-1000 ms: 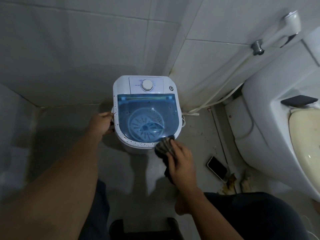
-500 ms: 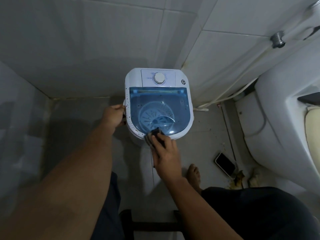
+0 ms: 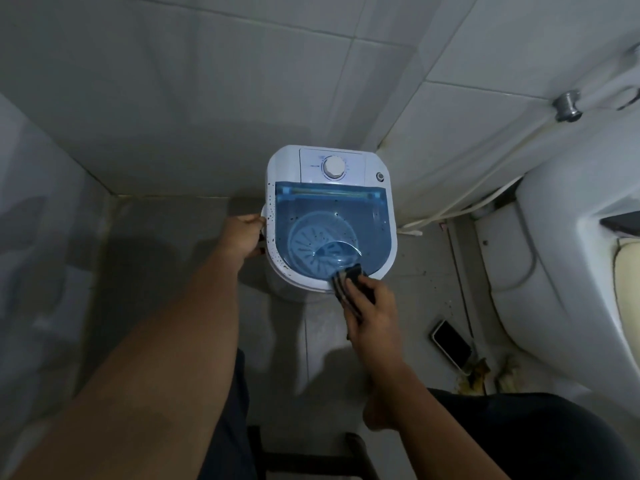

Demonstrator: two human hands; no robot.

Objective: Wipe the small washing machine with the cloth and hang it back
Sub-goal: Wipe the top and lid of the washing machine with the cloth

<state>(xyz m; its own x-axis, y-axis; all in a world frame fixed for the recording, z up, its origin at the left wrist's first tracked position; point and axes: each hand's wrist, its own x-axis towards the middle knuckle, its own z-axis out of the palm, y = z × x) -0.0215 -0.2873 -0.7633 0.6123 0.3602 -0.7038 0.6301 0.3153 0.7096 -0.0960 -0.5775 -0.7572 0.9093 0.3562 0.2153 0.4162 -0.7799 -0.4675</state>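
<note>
The small white washing machine (image 3: 375,164) with a clear blue lid and a round dial stands in the tiled corner, its rim speckled with dark spots. My left hand (image 3: 242,237) grips the handle on its left side. My right hand (image 3: 370,306) presses a dark striped cloth (image 3: 348,278) against the front right edge of the lid and rim. Part of the cloth hangs below my palm, hidden by my fingers.
A toilet (image 3: 561,258) fills the right side, with a hose (image 3: 485,199) running along the wall behind it. A phone (image 3: 450,339) lies on the floor beside the toilet base. My bare foot (image 3: 377,410) rests on the floor below the machine.
My right hand slid the cloth left along the front rim, then back to the right. My left hand stayed on the side handle. The camera view shifted.
</note>
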